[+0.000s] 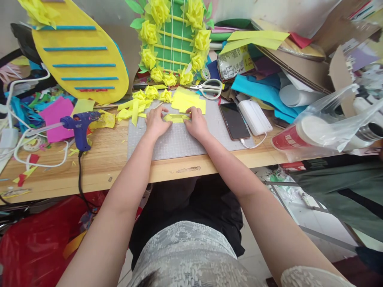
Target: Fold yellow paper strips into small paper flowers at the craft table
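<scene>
A small folded piece of yellow paper [177,118] lies low over the grey cutting mat [176,141], stretched between my two hands. My left hand [158,121] pinches its left end, and my right hand [196,122] has fingers closed on its right end. Just behind them are flat yellow paper squares [188,100] and several finished yellow paper roses [151,93]. Yellow paper strips [134,109] are heaped to the left of my left hand. White-handled scissors [211,88] rest behind my right hand, beyond the squares.
A blue glue gun [80,127] stands at left with its cord over the table edge. To the right are a phone [234,120], a white power bank [255,116] and a bagged red cup [295,135]. Decorated yellow [83,56] and green boards [176,44] lean at the back.
</scene>
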Motion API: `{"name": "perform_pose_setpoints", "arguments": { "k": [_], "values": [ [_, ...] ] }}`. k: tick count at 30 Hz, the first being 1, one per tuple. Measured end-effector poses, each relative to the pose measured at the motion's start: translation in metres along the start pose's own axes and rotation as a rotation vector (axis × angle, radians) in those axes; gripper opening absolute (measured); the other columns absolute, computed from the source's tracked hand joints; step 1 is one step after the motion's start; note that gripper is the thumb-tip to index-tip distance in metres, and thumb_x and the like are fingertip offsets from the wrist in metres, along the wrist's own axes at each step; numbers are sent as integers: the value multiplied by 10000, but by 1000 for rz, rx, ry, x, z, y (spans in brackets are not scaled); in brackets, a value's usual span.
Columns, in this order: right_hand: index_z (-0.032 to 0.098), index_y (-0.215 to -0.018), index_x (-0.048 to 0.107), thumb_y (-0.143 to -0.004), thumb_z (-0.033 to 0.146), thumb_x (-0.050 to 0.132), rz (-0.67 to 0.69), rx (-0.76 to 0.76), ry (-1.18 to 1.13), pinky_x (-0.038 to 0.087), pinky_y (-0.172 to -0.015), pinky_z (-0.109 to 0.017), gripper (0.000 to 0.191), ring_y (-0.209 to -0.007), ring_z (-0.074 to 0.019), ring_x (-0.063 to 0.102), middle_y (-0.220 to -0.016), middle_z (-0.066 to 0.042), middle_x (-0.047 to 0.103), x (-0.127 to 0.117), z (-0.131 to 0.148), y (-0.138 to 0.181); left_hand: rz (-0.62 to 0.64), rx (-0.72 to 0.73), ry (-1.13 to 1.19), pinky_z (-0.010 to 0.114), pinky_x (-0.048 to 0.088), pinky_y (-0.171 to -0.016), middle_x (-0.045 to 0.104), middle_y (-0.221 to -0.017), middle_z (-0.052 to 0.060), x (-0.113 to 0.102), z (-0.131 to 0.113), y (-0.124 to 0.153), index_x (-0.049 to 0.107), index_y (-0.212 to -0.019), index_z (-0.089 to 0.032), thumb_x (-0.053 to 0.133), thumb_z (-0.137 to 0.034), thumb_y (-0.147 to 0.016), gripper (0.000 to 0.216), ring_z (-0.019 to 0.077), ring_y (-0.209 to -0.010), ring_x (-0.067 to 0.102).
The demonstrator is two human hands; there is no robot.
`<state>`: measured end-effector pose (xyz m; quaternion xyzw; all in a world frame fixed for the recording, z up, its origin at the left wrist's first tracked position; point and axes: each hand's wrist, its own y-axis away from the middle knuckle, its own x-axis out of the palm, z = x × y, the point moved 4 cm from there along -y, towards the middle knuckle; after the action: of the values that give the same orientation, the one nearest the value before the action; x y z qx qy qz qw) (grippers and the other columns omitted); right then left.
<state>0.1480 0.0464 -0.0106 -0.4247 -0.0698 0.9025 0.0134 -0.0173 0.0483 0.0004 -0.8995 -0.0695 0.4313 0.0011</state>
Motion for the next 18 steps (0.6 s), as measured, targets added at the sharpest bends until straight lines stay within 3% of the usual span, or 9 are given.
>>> {"name": "perform_pose_setpoints", "arguments": {
  "k": [3, 6, 11, 18],
  "values": [
    [171, -990, 574, -867, 221, 479, -22, -26, -22, 455, -852, -342, 164, -888, -175, 557, -1006, -83, 570, -5, 0, -3, 21, -6, 13, 465, 395, -984, 642, -989, 72, 0, 0, -3, 653, -958, -212, 595, -209, -732, 234, 282, -1060, 554],
    [172, -981, 606, -904, 248, 445, -14, -15, 14, 442, -850, -330, 195, -925, -180, 562, -987, -78, 596, -8, 1, -7, -35, 10, 30, 410, 406, -971, 660, -994, 81, -1, -1, -6, 671, -916, -187, 517, -213, -801, 194, 254, -1040, 575],
    [180, -1078, 612, -881, 247, 490, 70, -2, 121, 442, -818, -361, 242, -971, -224, 580, -1075, -88, 610, -5, 8, -6, -53, 43, -49, 452, 379, -998, 645, -1023, 102, -1, -5, -6, 688, -867, -205, 605, -294, -801, 139, 308, -1119, 540],
    [197, -1070, 635, -888, 267, 492, 57, -39, 80, 445, -815, -348, 242, -1003, -214, 581, -1115, -81, 593, -5, 9, -2, -21, 57, -35, 472, 388, -976, 637, -982, 85, -1, -4, -7, 687, -792, -207, 681, -241, -719, 81, 308, -1080, 546]
  ]
}}
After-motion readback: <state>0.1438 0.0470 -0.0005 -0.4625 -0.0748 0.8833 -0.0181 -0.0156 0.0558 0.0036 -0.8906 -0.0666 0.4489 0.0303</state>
